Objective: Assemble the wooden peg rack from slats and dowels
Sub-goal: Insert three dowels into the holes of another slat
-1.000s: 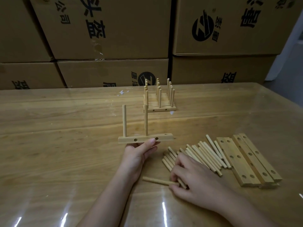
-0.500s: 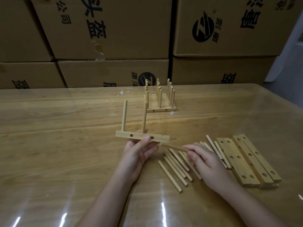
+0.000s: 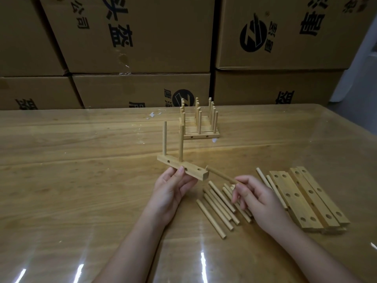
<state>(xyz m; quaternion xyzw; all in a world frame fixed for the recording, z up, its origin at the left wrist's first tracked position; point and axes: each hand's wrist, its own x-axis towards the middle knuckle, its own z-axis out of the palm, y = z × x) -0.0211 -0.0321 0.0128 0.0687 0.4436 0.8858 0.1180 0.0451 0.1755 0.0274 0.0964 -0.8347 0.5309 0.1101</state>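
A second ago my right hand (image 3: 257, 197) was down on the loose dowels (image 3: 220, 209), picking 1 out. Now it has lifted that dowel (image 3: 221, 176) up. I pinch its near end with my thumb and first fingers, and my other fingers are curled loosely. Its far tip is right at the right end of the slat (image 3: 183, 168). I cannot tell if the tip is in the hole yet.

The slat has changed too. It was flat before, and now I have tipped it so the right end points down toward the dowel. My left hand (image 3: 173, 186) holds it up off the table (image 3: 81, 180), with my thumb on the near side and my fingers under it. 2 pegs (image 3: 164, 139) already stand in it, at the left end and in the middle. So I think this is peg number 3, and it needs a push to go in.

The middle peg is close to the new one, but I think there is room. The slat is only held in the air, so it could wobble when I push.

The spare slats (image 3: 310, 199) lie on the right. A finished rack (image 3: 199, 121) stands farther back, well apart. Big cardboard boxes (image 3: 142, 33) are stacked behind the table.
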